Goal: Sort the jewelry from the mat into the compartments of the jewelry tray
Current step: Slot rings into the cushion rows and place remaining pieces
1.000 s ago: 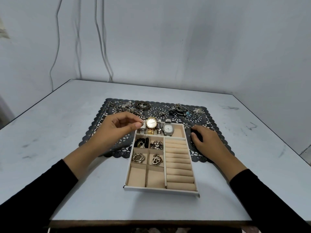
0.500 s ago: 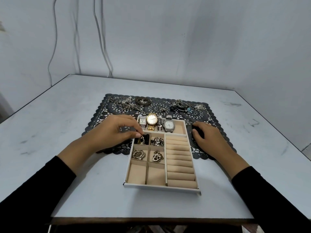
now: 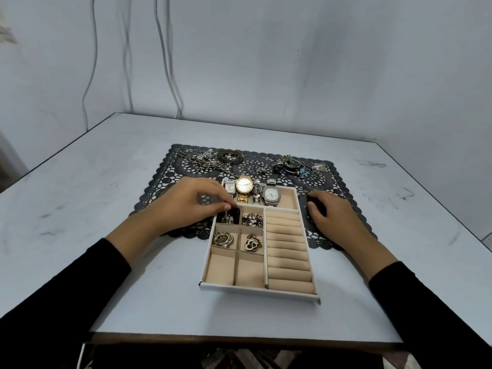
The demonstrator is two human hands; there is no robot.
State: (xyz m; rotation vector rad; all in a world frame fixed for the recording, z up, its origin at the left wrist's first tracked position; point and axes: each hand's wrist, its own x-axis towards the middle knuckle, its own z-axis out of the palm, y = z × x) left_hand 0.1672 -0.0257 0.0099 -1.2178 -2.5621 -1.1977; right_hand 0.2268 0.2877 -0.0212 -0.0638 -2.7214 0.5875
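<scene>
The white jewelry tray (image 3: 255, 288) with beige lining lies at the near edge of the black lace mat (image 3: 183, 169). My left hand (image 3: 194, 206) hovers over the tray's upper-left small compartment, fingertips pinched on a small metal jewelry piece (image 3: 226, 217) that reaches down among dark items there. My right hand (image 3: 328, 213) rests flat on the mat just right of the tray, holding nothing. Several watches (image 3: 245, 185) fill the tray's far compartment. On the mat lie a chain pile (image 3: 202, 159), an oval bracelet (image 3: 230, 156) and a tangled pile (image 3: 292, 165).
Three other small compartments hold a beaded cluster (image 3: 253, 219), gold rings (image 3: 223, 238) and a heart pendant (image 3: 252, 243). The two nearest small compartments and the ring rolls (image 3: 288, 251) show only lining. A small loose piece (image 3: 259, 169) sits mid-mat. Walls and cables stand behind the table.
My left hand moved from beside the watches down to the upper-left small compartment with the small piece pinched. The right hand stayed on the mat.
</scene>
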